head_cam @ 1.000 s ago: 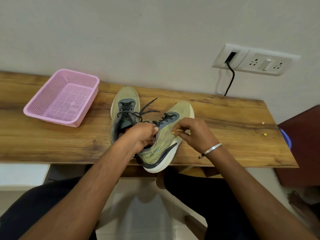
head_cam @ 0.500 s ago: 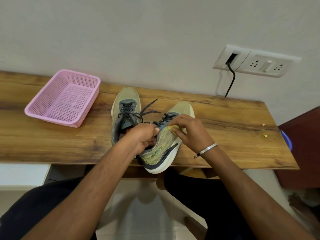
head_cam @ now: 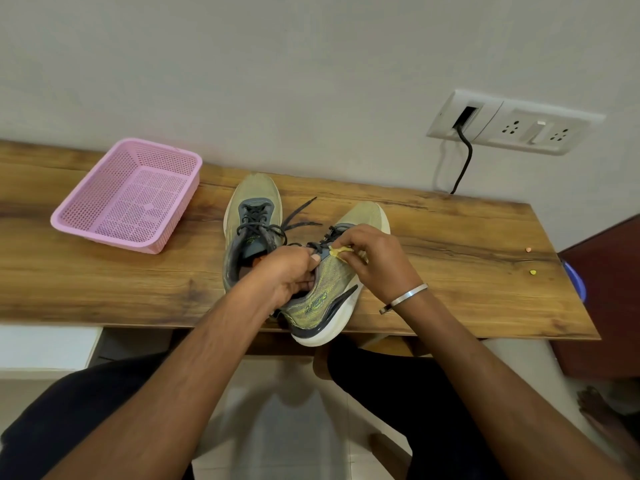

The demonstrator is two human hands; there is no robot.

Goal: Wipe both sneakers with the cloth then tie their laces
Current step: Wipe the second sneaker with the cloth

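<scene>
Wooden surface (head_cam: 450, 258) against a pale wall carries two sneakers. My left hand (head_cam: 287, 275) grips the collar of the right sneaker (head_cam: 325, 296), which is tilted with its heel past the near edge. My right hand (head_cam: 374, 261) pinches a small yellow cloth (head_cam: 341, 251) against its upper beside the laces (head_cam: 325, 237). Just left, the other sneaker (head_cam: 252, 223) sits flat, laces loose. A pink basket (head_cam: 104, 223) stands further left.
</scene>
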